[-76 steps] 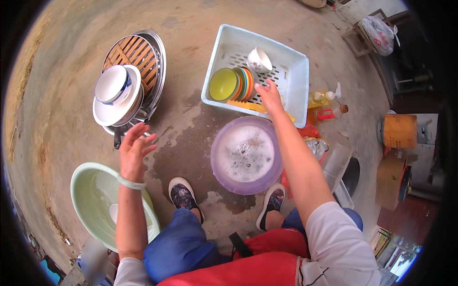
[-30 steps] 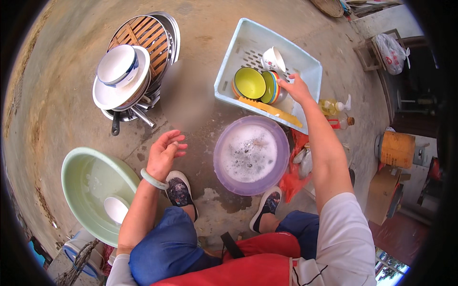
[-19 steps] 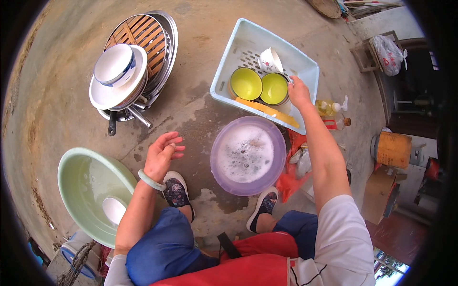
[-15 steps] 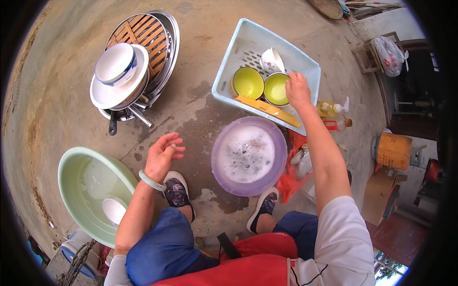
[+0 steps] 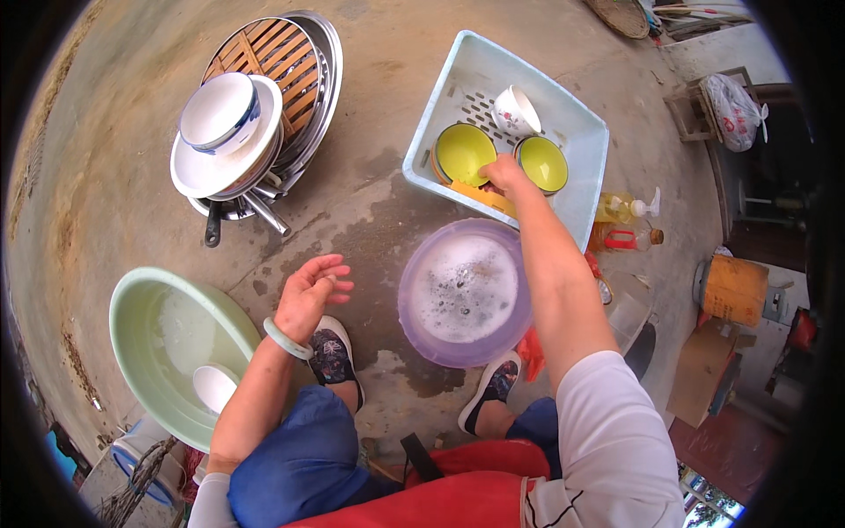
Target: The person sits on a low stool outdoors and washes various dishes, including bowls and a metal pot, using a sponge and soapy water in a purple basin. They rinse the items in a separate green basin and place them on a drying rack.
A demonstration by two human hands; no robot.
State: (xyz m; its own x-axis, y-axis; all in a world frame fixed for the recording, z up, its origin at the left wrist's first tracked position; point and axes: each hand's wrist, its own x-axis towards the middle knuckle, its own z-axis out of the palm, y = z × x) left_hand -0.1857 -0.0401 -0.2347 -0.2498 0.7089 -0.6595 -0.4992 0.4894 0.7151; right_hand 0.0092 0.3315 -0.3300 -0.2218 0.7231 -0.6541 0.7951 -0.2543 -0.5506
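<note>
- Grip: right hand [image 5: 506, 173] reaches into the pale blue basket [image 5: 588, 141], fingers curled down between the two yellow-green bowls; it touches or nearly touches the left yellow-green bowl [image 5: 465, 151], but I can't tell if it actually has hold of anything. Left hand [image 5: 308, 295] hangs open, palm up, fingers loosely spread, holding nothing, above the wet concrete.
- Handling: the bowls look glazed, hard and probably wet, so likely slippery and chippable. Light enough for one hand. Best hold is pinching the rim, thumb inside, fingers outside.
- Left to right, containers:
- Green basin [image 5: 158, 343]: clear water, one white bowl [image 5: 216, 387] sunk at the near side.
- Round metal tray [image 5: 308, 79] with a wooden rack; stack of white plates and a white bowl [image 5: 220, 110] on top, a pan handle poking out under it.
- Purple basin [image 5: 422, 326]: soapy water, foam on the surface, nothing else visible in it.
- Pale blue basket: left bowl standing on edge, right yellow-green bowl [image 5: 541, 163] just beside it, white patterned cup [image 5: 515, 110] behind, a yellow flat piece [image 5: 475, 194] along the near wall.
- Right of the basket: pump bottle of yellow liquid [image 5: 620, 207], plus a second bottle with a red handle.
</note>
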